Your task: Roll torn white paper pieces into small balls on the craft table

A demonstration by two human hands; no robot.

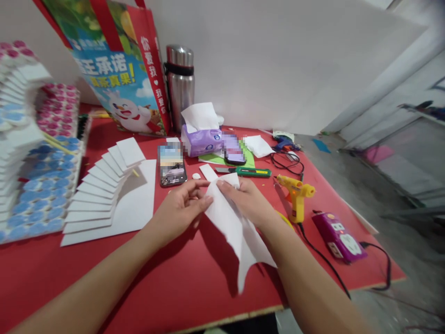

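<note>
A white tissue hangs from my two hands over the red table, its loose lower end drooping toward the front edge. My right hand grips its top, the thumb pressed onto it. At the tissue's left edge, the fingers of my left hand are curled and pinch it. Just beyond the hands lie a green utility knife and a small white strip. To the left, a fan of white stair-like steps stands on a white board.
A yellow glue gun and a purple power strip with cables lie at right. Behind are a tissue pack, a phone, a steel thermos and a shopping bag. Blue and pink rolls fill the far left.
</note>
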